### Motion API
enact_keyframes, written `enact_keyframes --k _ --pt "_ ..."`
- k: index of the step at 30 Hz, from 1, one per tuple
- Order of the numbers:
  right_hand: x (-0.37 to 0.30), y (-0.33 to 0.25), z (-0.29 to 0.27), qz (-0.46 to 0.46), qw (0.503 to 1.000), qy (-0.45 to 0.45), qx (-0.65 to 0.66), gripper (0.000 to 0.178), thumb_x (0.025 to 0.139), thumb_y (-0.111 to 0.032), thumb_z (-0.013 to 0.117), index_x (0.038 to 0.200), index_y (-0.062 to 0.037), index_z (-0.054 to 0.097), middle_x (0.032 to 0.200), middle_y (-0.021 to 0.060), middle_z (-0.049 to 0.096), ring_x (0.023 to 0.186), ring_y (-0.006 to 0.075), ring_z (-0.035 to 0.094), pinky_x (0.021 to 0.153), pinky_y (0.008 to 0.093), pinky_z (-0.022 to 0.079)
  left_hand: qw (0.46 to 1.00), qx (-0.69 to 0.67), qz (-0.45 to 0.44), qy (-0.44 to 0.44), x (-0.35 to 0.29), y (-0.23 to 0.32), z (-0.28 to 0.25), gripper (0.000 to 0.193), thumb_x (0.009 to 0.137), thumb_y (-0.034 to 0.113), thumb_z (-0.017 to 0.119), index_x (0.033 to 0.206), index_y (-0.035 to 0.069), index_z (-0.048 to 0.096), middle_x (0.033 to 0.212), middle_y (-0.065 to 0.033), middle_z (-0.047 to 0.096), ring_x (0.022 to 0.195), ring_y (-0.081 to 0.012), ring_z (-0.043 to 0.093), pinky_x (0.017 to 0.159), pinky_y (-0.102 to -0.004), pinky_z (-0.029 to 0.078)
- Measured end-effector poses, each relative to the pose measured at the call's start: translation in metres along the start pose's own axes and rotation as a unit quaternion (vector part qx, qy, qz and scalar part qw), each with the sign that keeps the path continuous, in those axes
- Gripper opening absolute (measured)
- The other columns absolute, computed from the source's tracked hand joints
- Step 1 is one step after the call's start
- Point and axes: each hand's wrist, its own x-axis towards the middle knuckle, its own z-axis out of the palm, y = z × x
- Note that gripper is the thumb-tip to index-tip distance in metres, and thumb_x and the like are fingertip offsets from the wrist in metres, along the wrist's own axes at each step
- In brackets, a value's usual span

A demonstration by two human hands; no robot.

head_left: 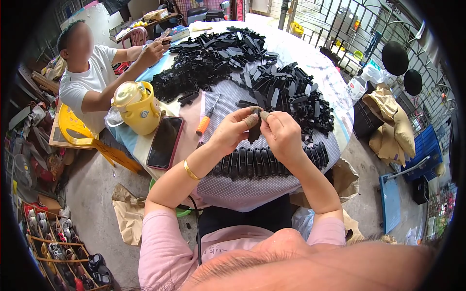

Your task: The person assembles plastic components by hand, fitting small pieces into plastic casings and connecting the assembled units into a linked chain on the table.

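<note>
Above the near part of the table, my left hand (pixel 238 127) and my right hand (pixel 283 135) meet on a small black plastic piece (pixel 254 134). Fingers of both hands pinch it near its top, and its lower end hangs down between them. Tape-like wraps cover some fingertips. Just below the hands, a row of similar black pieces (pixel 262 164) stands side by side along the table's near edge. Beyond my hands lies a heap of loose black plastic pieces (pixel 293 92). A screwdriver with an orange handle (pixel 204 125) rests left of my left hand.
A larger heap of black pieces (pixel 208 58) spreads over the far table. At left are a phone (pixel 166 143) and a yellow jug (pixel 141 114). Across the left side sits a co-worker (pixel 87 72), hands raised around a small dark object. Paper sacks and a blue trolley (pixel 390 203) stand right.
</note>
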Motion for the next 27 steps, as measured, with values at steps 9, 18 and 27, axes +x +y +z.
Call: enact_keyframes --k 9,18,27 --pt "0.004 -0.005 -0.009 0.015 0.998 -0.032 0.06 0.012 0.074 -0.001 0.063 0.085 0.0049 0.063 0.081 0.0132 0.06 0.07 0.028 0.06 0.062 0.0351 0.049 0.999 0.016 0.037 -0.032 -0.001 -0.001 -0.008 0.032 0.089 0.014 0.058 0.119 0.004 0.055 0.105 -0.0023 0.062 0.091 -0.0094 0.06 0.077 -0.0249 0.051" --pt "-0.002 -0.003 -0.01 0.02 0.991 -0.087 0.1 0.021 0.082 -0.008 0.057 0.098 0.0054 0.06 0.096 0.0159 0.058 0.087 0.0317 0.057 0.079 0.0384 0.045 0.933 0.352 0.075 0.028 -0.012 0.038 -0.003 0.034 0.089 0.015 0.06 0.115 -0.005 0.054 0.087 -0.0027 0.065 0.082 -0.0086 0.061 0.069 -0.0211 0.05" --pt "-0.01 0.041 -0.021 0.105 0.972 -0.206 0.031 0.019 0.078 -0.009 0.062 0.095 0.0 0.064 0.085 0.0115 0.061 0.079 0.0285 0.06 0.069 0.0349 0.049 0.852 0.504 -0.071 0.124 -0.08 0.063 -0.083 0.026 0.086 0.003 0.048 0.108 -0.006 0.058 0.083 -0.0033 0.06 0.073 -0.0084 0.056 0.066 -0.0224 0.047"
